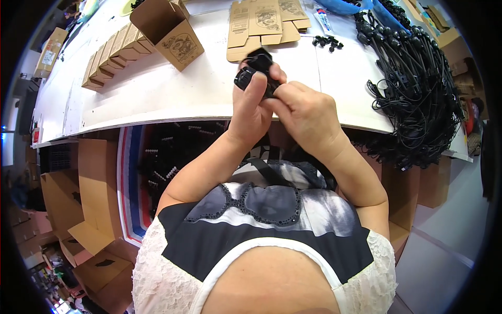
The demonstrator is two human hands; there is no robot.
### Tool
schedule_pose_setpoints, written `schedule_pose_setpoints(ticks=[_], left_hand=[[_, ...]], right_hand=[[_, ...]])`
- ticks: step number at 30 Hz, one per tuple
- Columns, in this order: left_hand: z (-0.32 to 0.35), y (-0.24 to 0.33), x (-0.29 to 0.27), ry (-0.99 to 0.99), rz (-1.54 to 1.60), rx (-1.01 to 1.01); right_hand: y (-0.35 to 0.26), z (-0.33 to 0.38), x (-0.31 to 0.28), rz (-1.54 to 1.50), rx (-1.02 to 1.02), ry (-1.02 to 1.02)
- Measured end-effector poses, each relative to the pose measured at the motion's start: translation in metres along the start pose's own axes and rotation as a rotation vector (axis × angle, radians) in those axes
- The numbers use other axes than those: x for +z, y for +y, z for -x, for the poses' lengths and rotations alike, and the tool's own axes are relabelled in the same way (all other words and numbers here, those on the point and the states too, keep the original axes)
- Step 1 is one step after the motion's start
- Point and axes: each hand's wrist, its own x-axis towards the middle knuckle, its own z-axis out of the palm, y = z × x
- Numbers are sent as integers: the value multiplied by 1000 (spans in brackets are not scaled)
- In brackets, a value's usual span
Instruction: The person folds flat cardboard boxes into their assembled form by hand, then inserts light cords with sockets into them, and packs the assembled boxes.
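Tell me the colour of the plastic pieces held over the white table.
The plastic pieces are black, seen best in the head view.

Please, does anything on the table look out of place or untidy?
Yes, mildly: at the right, the heap of black cables droops over the front edge of the white table, its cords tangled. Small black parts lie loose to its left.

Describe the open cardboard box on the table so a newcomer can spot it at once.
Start at the long white table and look beyond the person's left hand, toward the left. Between the row of brown boxes and the flattened cartons sits the open cardboard box. Among these neighbours, it alone shows a gaping mouth and shadowed inside.
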Motion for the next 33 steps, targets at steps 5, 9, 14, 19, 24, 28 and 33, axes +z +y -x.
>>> schedule_pose_setpoints(ticks=[5,9,14,19,24,28,33], left_hand=[[-18,14,-17,73,42,346],[-10,-1,4,-26,3,390],[1,-10,-21,66,-446,376],[2,0,-23,-12,-460,530],[-8,51,-58,175,-862,785],[-28,78,-78,404,-1298,655],[-58,93,-92,223,-1146,338]], right_hand=[[6,32,0,-739,400,-48],[31,21,38,-2265,575,-347],[16,-33,16,-1978,640,380],[18,-55,31,-2035,624,198],[34,-86,49,-1905,609,277],[39,-96,25,-1748,504,269],[21,-131,-13,-1469,62,165]])
